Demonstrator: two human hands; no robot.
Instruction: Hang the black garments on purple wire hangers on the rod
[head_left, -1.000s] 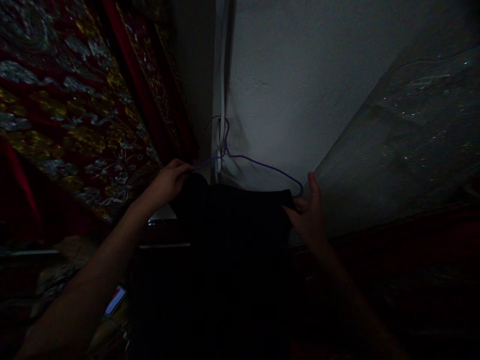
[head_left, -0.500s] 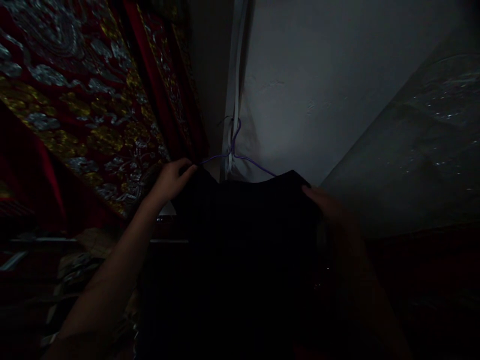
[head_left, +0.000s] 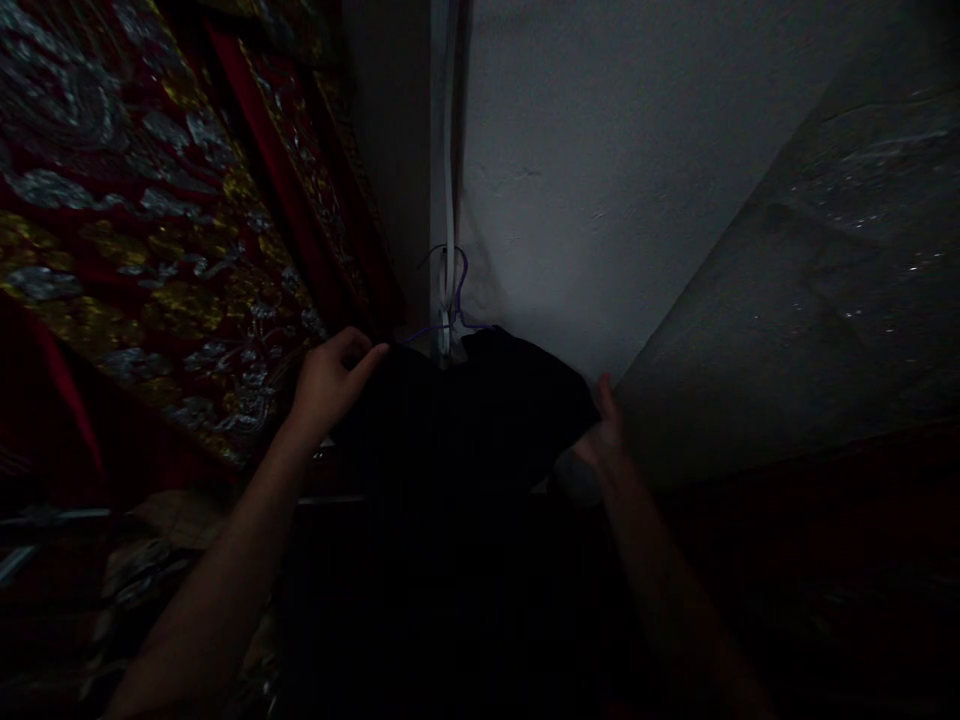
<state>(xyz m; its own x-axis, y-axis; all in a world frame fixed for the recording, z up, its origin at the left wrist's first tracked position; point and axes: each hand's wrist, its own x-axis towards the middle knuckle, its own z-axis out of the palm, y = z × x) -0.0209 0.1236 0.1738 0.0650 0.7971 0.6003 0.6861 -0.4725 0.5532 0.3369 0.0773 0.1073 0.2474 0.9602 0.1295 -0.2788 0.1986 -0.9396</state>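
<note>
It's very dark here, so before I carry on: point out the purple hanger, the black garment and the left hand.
purple hanger [head_left: 462,281]: head view, on the hook's right side.
black garment [head_left: 480,440]: head view, on cloth below the hanger.
left hand [head_left: 326,381]: head view, on its back.

The dark garment [head_left: 487,430], perhaps a shirt, covers most of the arms of the hanger [head_left: 464,272], and its lower part sinks into shadow, so its hem and folds cannot be made out. Some fingers of the right hand [head_left: 609,432] are hidden by the cloth edge; whether the left hand [head_left: 328,378] pinches fabric is too dark to tell. Both forearms run into murk low down. The embroidered cloth [head_left: 169,215] is cut off by the left edge.
</note>
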